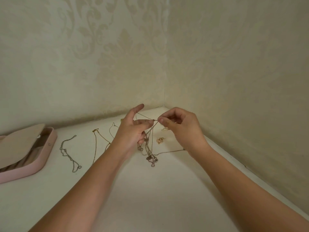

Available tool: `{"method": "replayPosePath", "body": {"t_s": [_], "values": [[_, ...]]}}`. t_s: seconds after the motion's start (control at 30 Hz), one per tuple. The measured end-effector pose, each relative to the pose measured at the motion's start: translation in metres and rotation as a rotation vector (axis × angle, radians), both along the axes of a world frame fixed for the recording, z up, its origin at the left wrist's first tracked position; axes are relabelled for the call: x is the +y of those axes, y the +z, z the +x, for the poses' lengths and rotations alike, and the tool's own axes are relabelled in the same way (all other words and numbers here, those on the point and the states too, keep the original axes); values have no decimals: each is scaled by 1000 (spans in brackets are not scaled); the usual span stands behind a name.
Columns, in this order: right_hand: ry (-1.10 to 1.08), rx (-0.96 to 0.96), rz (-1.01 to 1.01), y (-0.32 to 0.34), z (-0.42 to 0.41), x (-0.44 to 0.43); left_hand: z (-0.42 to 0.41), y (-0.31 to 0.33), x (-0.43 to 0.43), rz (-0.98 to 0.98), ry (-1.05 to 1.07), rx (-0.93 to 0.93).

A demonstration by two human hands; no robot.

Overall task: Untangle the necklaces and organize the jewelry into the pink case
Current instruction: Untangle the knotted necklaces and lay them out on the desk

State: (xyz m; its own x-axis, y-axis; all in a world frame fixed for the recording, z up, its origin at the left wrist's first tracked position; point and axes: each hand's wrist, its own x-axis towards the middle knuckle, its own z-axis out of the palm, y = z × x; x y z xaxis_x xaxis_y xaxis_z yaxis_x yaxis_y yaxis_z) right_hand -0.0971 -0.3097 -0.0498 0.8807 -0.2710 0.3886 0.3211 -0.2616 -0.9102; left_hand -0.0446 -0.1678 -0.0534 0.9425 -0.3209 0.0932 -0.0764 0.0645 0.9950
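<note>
The untangling step was in hand, and by the look of it not near done. The left hand point(132, 131) was raised over the white counter point(150, 198) near its far corner. Its forefinger pointed up with a strand looped over it, while the thumb and lower fingers gripped the tangle of thin bronze-coloured necklace chains point(149, 148). The right hand point(182, 128) pinched one strand of that tangle between thumb and forefinger, just beside the left thumb, and the strand ran taut between the two hands. The rest of the tangle hung from the left hand down to the counter, where its knotted end lay in a small heap. One loose run trailed toward the right edge, under the right wrist.

A grey twisted chain point(70, 153), a fine gold chain point(96, 144) and a thinner pale chain point(112, 129) lay apart from one another between the hands and the soft pink jewellery case point(45, 158). The case stood open at the left edge; what it held could not be made out. Two small gold pieces point(160, 140) lay near the right hand, too small to identify.

The next move probably called for feeding the pinched strand back through its loop with some slack, since a hard pull would likely tighten the knot. Putting things in the case looked a later matter.
</note>
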Motion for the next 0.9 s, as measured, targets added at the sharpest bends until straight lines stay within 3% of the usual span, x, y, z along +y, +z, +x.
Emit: {"method": "replayPosePath", "body": {"t_s": [0.1,0.23,0.33,0.5,0.7,0.9], "values": [[-67,-76,-25,-5,4,3,-3,3,-1,-78,-107,53],[57,-3,333,-5,6,6,-3,4,-5,-185,-159,202],[91,12,292,-3,6,3,0,3,-5,-196,-85,229],[392,-1,340,0,0,5,1,6,-5,-297,19,199],[69,-19,283,0,6,-7,-1,4,-3,-173,-156,191],[307,142,408,-3,5,-3,-3,4,-3,-109,-225,156]]}}
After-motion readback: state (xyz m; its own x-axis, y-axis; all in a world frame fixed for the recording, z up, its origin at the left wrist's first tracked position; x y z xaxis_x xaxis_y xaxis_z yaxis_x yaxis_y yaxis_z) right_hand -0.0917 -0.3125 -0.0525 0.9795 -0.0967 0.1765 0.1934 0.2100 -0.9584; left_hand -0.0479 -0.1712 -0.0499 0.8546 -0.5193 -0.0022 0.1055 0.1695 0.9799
